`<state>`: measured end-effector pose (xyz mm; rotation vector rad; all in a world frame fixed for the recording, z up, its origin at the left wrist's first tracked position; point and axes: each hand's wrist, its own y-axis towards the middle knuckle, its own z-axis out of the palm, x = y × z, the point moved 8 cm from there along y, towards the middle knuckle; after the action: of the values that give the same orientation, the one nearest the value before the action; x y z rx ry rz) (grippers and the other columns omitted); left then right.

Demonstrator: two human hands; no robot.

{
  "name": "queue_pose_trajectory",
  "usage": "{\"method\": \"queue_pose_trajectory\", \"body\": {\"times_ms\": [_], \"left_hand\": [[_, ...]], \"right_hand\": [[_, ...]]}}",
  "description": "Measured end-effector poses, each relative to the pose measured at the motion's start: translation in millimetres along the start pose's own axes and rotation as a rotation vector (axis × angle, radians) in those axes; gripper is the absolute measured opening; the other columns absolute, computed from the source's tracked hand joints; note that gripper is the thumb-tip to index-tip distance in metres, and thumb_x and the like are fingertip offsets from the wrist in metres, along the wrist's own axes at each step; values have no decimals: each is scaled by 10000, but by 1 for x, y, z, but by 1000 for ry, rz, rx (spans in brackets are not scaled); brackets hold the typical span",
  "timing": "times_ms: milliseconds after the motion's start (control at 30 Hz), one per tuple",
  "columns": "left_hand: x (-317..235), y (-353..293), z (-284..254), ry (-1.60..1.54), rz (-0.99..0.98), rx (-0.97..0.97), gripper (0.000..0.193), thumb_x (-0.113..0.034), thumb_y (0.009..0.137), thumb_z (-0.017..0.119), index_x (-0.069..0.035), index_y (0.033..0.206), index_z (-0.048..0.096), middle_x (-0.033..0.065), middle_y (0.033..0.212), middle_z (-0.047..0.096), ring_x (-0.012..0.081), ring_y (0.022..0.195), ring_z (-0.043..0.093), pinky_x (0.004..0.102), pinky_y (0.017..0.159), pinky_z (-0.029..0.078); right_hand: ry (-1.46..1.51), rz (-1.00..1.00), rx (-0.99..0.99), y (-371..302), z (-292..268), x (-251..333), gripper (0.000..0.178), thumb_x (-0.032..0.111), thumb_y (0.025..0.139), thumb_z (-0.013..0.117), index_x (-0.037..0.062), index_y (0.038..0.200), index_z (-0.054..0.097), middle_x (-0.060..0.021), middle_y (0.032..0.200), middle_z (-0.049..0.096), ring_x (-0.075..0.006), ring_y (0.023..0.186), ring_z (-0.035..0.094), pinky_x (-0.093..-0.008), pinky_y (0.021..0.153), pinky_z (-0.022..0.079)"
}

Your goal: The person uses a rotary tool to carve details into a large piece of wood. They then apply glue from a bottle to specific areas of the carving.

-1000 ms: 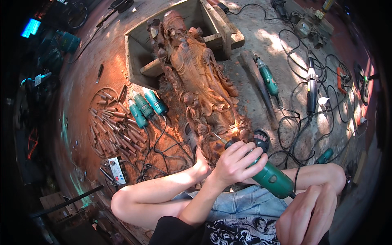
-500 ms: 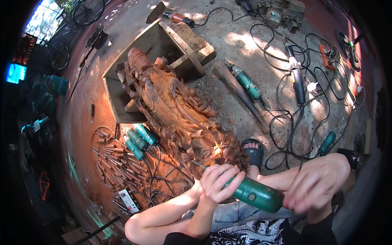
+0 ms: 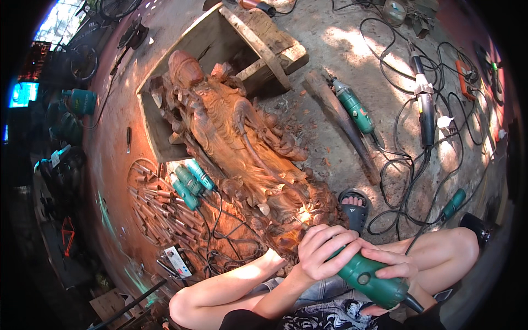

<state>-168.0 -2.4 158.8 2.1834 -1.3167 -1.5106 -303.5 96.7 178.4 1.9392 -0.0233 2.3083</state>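
Note:
A large carved wooden statue (image 3: pixel 236 137) lies on its back, its head end propped on a wooden crate and its base close to my legs. My left hand (image 3: pixel 324 250) is wrapped round the front of a green die grinder (image 3: pixel 363 278). The thumb and fingers of my right hand (image 3: pixel 393 264) grip the rear of its body, by the black cord end. The grinder's thin tip points at the statue's base, beside a bright sunlit patch; whether it touches the wood I cannot tell.
The wooden crate (image 3: pixel 269 69) supports the statue. To its left lie several green grinders (image 3: pixel 187 187) and a heap of chisels (image 3: pixel 165 214) in reddish dust. At right are another green grinder (image 3: pixel 352 107), a wooden bar (image 3: pixel 357 146), a black power tool (image 3: pixel 425 113) and tangled cords.
My right hand, blurred behind the grinder's rear end before, now closes round its body. My left hand keeps its hold. The whole view has shifted slightly.

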Motion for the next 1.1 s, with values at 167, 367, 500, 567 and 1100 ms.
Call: {"method": "queue_pose_trajectory", "body": {"times_ms": [167,367,500,567,1100], "left_hand": [[3,14,-3,-81,56,32,404,-123,810,805,-99,1211,759,114,1117,767,269,925,752,354,739,597],[16,0,-6,-67,94,-21,373,-143,827,806,-100,1193,745,127,1140,770,262,935,761,344,717,612],[22,-14,-12,-20,144,-121,307,-122,815,822,-114,1116,762,87,1068,758,229,861,740,319,679,580],[25,-10,-19,2,80,-157,259,-127,820,793,-148,1078,774,52,1005,744,207,840,730,314,676,571],[55,-14,-20,-51,-290,-282,276,-152,716,784,-93,985,766,56,979,723,244,894,727,369,771,586]], "right_hand": [[-247,-53,447,30,-8,22,964,269,691,971,173,1449,385,-347,1519,476,-436,1300,626,-489,1109,487],[-314,-133,247,4,5,2,864,265,727,933,155,1400,404,-374,1487,484,-502,1407,548,-507,1165,439],[-262,-163,249,16,13,3,647,211,726,980,114,1256,621,-398,1445,550,-600,1356,548,-611,1077,531],[-266,-195,359,17,13,0,665,212,754,982,129,1312,628,-409,1485,509,-616,1337,558,-639,1051,553],[-302,-187,301,40,1,-18,721,181,707,1026,91,1275,591,-468,1414,528,-633,1212,625,-481,919,644]]}}
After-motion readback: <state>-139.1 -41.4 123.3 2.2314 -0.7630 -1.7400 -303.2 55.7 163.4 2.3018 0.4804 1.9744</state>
